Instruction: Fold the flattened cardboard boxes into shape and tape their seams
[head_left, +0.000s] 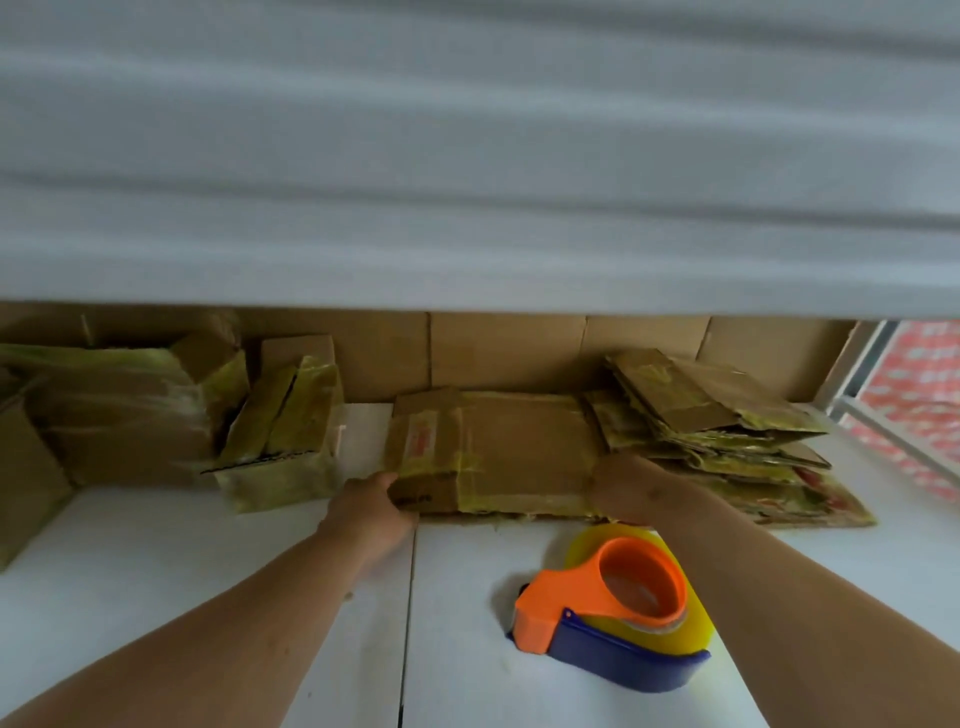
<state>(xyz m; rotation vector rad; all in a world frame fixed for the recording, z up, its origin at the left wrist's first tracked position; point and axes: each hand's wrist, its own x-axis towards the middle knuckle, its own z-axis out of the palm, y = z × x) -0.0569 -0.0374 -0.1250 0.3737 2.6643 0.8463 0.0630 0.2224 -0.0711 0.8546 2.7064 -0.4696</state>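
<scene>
While both hands, left (375, 506) & right (621, 486), grip one flattened box (519, 452) mid-frame, fingers closed on its edges, I judge folding unstarted, w/ taped boxes (208, 415) upper left, flat stack (727, 431) right, tape dispenser (613, 618) idle.

Worn matt cardboard box (498, 452), glossy plastic tape dispenser (613, 618).

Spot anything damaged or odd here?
Yes. The flattened box held by both hands is worn, with old yellowed tape. The stack to its right is frayed and fanned unevenly. The tape dispenser lies on its side.
</scene>
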